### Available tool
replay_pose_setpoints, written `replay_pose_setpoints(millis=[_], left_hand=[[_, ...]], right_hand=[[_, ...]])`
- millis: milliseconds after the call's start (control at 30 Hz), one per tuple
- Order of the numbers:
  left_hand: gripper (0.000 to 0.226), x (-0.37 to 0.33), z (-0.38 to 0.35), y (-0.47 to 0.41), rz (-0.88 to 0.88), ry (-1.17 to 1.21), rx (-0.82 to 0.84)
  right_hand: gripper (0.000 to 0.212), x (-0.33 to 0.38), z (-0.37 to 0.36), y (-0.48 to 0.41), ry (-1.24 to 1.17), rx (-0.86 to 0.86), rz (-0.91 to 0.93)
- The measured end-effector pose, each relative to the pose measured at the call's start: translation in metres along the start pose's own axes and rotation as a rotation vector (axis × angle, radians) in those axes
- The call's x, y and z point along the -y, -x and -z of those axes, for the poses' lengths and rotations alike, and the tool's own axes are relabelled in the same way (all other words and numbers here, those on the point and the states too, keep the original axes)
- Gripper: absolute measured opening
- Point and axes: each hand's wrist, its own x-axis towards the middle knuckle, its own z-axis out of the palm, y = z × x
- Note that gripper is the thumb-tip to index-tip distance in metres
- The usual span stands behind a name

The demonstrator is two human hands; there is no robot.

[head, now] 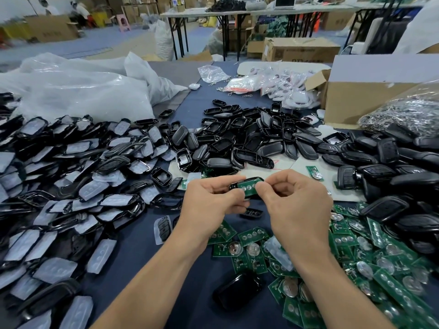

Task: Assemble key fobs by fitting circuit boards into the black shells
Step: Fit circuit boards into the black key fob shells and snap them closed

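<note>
Bench (pixel 142 243): shell stock (pixel 249 148) is piled from 9 to 1 o'clock and loose boards (pixel 370 264) are heaped at 4 o'clock, probably so that each part is within reach. At centre, the left hand (pixel 209 203) grips the black shell (pixel 257 179) in curled fingers (pixel 225 186). The right hand (pixel 299 203) pinches its fingers (pixel 263 187) narrowly on the circuit board (pixel 248 187), which lies in that shell.

The circuit board (pixel 248 187) I hold is green with pale round dots, its shell (pixel 232 186) glossy black, my worktop (pixel 142 245) navy blue, and the box (pixel 356 100) at two o'clock plain brown.
</note>
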Motion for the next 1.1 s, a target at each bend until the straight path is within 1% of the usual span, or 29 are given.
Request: replay_pose_setpoints(millis=[133, 400, 533, 600, 633, 667, 700, 767, 833, 867, 900, 967, 1000, 1067, 1100], left_hand=[[0.031, 0.001, -0.003, 0.002, -0.004, -0.007, -0.042], [0.035, 0.000, -0.002, 0.004, -0.030, -0.035, -0.057], [0.035, 0.000, 0.001, 0.003, -0.021, -0.024, -0.057], [0.036, -0.001, 0.003, 0.002, 0.018, 0.042, -0.036], [0.036, -0.001, 0.004, 0.002, 0.038, 0.073, -0.013], [0.036, -0.001, 0.003, 0.002, 0.049, 0.090, 0.008], [0.038, -0.001, 0.003, 0.002, 0.044, 0.089, 0.020], [0.037, 0.000, 0.001, 0.003, -0.039, -0.023, 0.020], [0.035, -0.001, -0.002, 0.003, -0.140, -0.231, 0.015], [0.037, -0.001, -0.003, 0.002, -0.149, -0.292, 0.010], [0.038, -0.001, -0.003, 0.001, -0.133, -0.300, 0.001], [0.033, -0.003, -0.001, 0.000, -0.048, -0.171, -0.007], [0.027, -0.005, 0.001, -0.001, 0.010, -0.067, -0.005], [0.018, -0.009, 0.003, 0.000, 0.128, 0.111, 0.019], [0.017, -0.010, 0.004, 0.001, 0.173, 0.164, 0.040]], right_hand=[[0.025, -0.001, 0.001, 0.001, 0.007, 0.023, 0.018], [0.026, -0.002, 0.000, 0.005, 0.017, 0.030, 0.013], [0.019, -0.004, -0.001, 0.005, 0.003, 0.046, -0.033], [0.013, -0.007, 0.000, 0.002, -0.035, 0.115, -0.066], [0.007, -0.008, -0.001, 0.000, -0.113, 0.177, -0.089], [0.008, -0.008, 0.000, -0.001, -0.203, 0.244, -0.116], [0.017, -0.009, 0.000, -0.002, -0.270, 0.287, -0.134], [0.026, -0.010, 0.002, -0.005, -0.321, 0.322, -0.139], [0.026, -0.011, 0.003, -0.005, -0.328, 0.314, -0.120], [0.026, -0.012, 0.003, -0.005, -0.334, 0.306, -0.113], [0.024, -0.012, 0.004, -0.004, -0.354, 0.311, -0.110], [0.015, -0.010, 0.004, -0.003, -0.463, 0.363, -0.152], [0.018, -0.009, 0.005, -0.003, -0.535, 0.402, -0.180], [0.037, -0.008, 0.005, -0.003, -0.640, 0.457, -0.218], [0.043, -0.007, 0.005, -0.003, -0.660, 0.466, -0.230]])
